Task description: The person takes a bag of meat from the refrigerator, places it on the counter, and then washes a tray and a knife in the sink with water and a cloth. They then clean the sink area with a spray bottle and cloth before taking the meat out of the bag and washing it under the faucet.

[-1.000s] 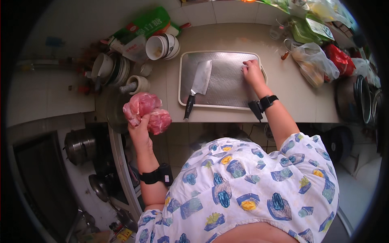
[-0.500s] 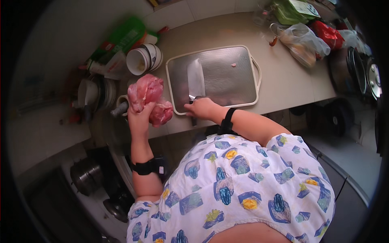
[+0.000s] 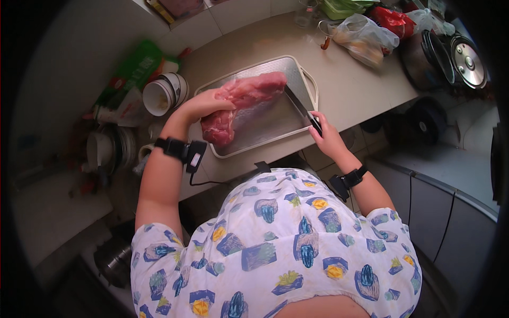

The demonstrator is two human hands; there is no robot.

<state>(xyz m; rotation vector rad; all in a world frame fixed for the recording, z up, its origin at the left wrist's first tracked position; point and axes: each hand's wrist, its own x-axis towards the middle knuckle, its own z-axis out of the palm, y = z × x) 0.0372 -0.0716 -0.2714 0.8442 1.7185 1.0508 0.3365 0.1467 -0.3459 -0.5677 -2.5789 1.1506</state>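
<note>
A long piece of raw meat (image 3: 252, 91) lies over the metal-faced cutting board (image 3: 275, 124), one lobe folding down toward the near left. My left hand (image 3: 207, 104) grips the meat from its left side, fingers partly hidden by it. In my right hand (image 3: 327, 139) is the black handle of a kitchen knife (image 3: 298, 102), at the board's right edge. The blade is turned nearly edge-up, its far end beside the meat's right tip; whether they touch I cannot tell.
Stacked bowls (image 3: 159, 96) stand left of the board, with a green package (image 3: 139, 64) behind them and plates (image 3: 119, 146) nearer. Plastic bags (image 3: 366, 41) and a pressure cooker lid (image 3: 468, 62) are at the right. The counter's front edge runs just before me.
My left hand has brought the meat rightward from beside the board to over it. My right hand has moved right, lifting and tilting the knife that lay flat on the board.
</note>
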